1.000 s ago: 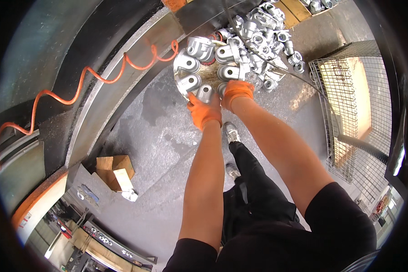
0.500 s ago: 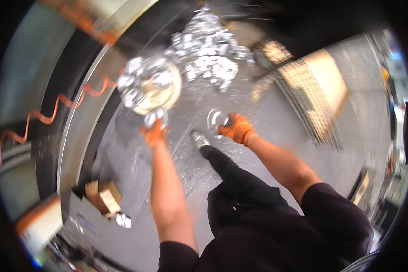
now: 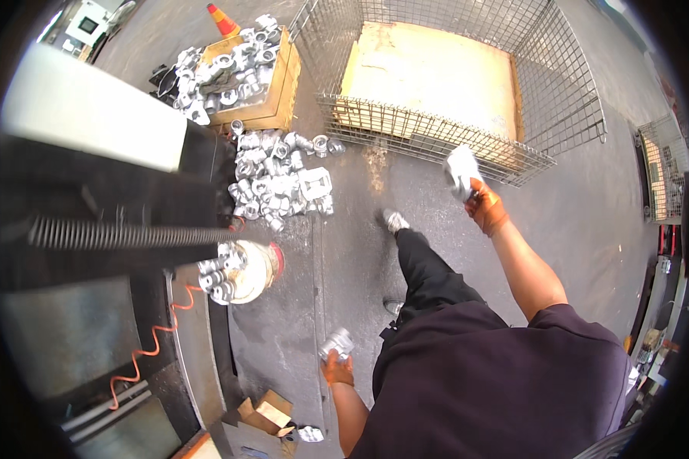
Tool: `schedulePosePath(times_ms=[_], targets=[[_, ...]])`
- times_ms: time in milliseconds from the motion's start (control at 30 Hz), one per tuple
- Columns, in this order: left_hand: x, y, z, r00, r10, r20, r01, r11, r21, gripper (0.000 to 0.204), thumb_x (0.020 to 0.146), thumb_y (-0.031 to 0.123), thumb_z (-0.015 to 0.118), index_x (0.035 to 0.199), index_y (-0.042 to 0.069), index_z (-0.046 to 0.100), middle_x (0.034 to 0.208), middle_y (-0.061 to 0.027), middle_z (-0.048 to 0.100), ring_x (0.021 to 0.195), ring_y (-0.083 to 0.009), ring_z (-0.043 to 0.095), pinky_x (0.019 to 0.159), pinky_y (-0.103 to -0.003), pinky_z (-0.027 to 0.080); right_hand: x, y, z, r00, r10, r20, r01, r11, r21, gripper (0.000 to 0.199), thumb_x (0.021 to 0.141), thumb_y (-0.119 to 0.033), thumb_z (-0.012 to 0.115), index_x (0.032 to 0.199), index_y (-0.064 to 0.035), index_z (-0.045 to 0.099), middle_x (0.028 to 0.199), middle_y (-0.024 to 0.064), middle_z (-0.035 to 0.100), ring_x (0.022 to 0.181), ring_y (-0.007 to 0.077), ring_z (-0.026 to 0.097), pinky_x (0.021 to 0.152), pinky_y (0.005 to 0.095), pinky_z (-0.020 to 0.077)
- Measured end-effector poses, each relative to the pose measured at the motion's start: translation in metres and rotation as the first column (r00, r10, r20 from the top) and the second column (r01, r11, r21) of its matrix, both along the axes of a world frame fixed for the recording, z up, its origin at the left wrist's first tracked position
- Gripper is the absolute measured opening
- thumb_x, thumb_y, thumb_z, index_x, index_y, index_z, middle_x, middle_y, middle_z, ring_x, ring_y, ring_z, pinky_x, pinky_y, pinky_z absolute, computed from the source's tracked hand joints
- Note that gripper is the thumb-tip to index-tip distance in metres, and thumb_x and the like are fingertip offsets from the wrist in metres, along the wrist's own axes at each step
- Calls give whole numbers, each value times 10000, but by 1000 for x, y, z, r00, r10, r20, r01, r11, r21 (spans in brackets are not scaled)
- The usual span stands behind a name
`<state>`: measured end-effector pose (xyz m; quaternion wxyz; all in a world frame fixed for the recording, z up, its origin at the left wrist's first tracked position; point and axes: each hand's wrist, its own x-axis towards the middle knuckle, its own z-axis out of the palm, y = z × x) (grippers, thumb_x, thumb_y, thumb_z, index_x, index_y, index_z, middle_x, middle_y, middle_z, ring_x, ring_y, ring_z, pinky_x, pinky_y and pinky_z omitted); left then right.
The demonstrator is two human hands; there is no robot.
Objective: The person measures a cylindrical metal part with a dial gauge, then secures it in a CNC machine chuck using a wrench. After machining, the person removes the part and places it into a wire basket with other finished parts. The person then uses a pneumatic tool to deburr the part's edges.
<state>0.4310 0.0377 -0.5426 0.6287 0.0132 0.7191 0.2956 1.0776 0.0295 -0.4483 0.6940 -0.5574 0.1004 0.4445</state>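
Observation:
My right hand (image 3: 486, 208), in an orange glove, is closed on a silver metal fitting (image 3: 461, 170). It is held out beside the near wall of a wire mesh cage (image 3: 429, 126) with a pale board floor. Lower and to the left, my left hand (image 3: 337, 371), also in an orange glove, grips another silver metal fitting (image 3: 337, 343) over the grey floor. A round bucket-like stand (image 3: 262, 277) left of my hands carries several similar fittings on its pale top. Glove fingers partly hide both held pieces.
Many silver fittings lie heaped on the floor (image 3: 279, 183); more fill a wooden box (image 3: 282, 88) behind them, beside an orange cone (image 3: 223, 21). A dark machine with a spring (image 3: 130, 233) and a coiled orange hose (image 3: 149, 333) stands left. An opened cardboard box (image 3: 268, 413) lies low.
My view has swung right, bringing the mesh cage closer. My right hand has reached out toward the cage with its fitting; my left hand, still holding its own, has moved away from the bucket-like stand.

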Motion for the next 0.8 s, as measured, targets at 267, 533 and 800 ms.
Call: schedulePosePath(times_ms=[267, 533, 800], targets=[[252, 142, 31, 901, -406, -152, 398, 914, -81, 841, 894, 183, 766, 1577, 56, 292, 1391, -162, 528, 1209, -315, 587, 882, -477, 606, 214, 220, -79, 981, 192, -25, -193, 981, -23, 345, 986, -384, 713, 1230, -143, 676, 1101, 49, 709, 963, 212, 703, 794, 355, 570], [474, 303, -17, 911, -409, -53, 403, 910, -96, 865, 939, 61, 726, 1627, 75, 203, 1330, -160, 569, 1079, -281, 651, 839, -451, 623, 322, 522, -372, 885, 452, -113, -410, 640, -650, 575, 755, -399, 860, 1085, 55, 734, 951, 180, 755, 848, 247, 720, 769, 378, 565], [586, 394, -9, 789, -506, -347, 507, 857, -96, 830, 876, -7, 719, 1574, -46, 272, 1403, -210, 480, 954, -292, 684, 808, -385, 600, 270, 638, -489, 788, 584, -195, -444, 320, -837, 628, 768, -440, 828, 1214, -10, 726, 1197, 190, 746, 1051, 331, 736, 909, 419, 563]])
